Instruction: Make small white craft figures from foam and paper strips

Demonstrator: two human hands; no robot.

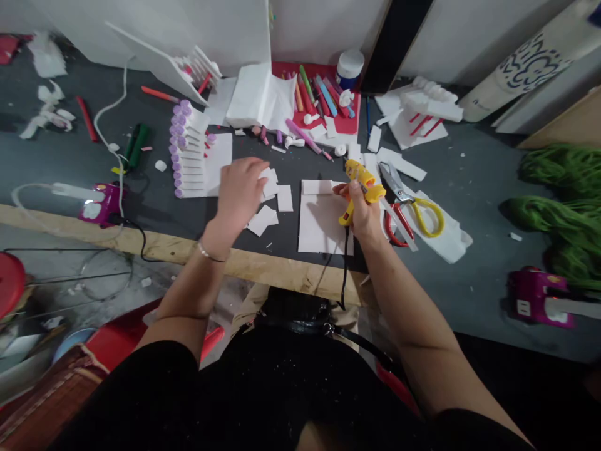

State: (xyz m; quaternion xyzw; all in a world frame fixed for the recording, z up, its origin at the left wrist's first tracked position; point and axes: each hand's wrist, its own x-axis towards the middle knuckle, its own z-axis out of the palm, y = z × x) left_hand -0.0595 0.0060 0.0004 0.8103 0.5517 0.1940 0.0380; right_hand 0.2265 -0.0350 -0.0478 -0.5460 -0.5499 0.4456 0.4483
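Note:
In my right hand (pixel 364 210) is a yellow hot glue gun (pixel 359 172), its handle gripped and a clear glue stick jutting from its back. Below it lies a white foam board square (pixel 323 219) with a narrow white strip (pixel 317 187) along its far edge. My left hand (pixel 241 188) hovers at several small white squares, its fingers loosely bent and apart at one white square (pixel 269 183). Whether the fingertips touch it, I cannot tell. Another white square (pixel 285 198) lies just to the right. Scissors (pixel 413 203) with red and yellow handles rest right of the glue gun.
A white piece with purple-tipped rolls (pixel 188 150) stands at left. Markers (pixel 323 94) lie on a red sheet behind, near a white jar (pixel 350 66). Purple devices sit left (pixel 101 203) and right (pixel 539 297). Green yarn (pixel 558 213) is at right. The glue gun's cord (pixel 345 269) crosses the table's front edge.

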